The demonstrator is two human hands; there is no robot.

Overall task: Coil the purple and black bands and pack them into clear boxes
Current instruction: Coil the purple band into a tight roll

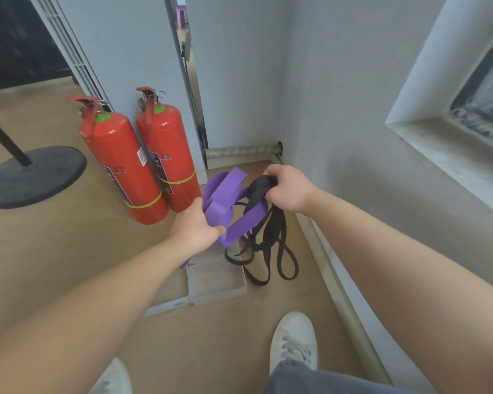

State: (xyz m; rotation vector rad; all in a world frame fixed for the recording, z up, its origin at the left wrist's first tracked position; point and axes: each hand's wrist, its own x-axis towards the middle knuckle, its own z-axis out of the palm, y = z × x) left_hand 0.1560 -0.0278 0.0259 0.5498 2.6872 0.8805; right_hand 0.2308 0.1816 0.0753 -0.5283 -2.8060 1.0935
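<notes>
Purple band [225, 194], gripped by left hand [195, 227], hides part of one clear box [219, 292]. Right hand [288, 189] clutches tangled black bands [270, 236], uncountable.

You have no text you can read here. At your eleven o'clock, the left red metal fire extinguisher [117, 155] and the right red metal fire extinguisher [170, 137] bear print, but it is too blurred to read.

Purple band [225, 200], black bands [271, 243] — red extinguishers [143, 163], white shoe [293, 339].
</notes>
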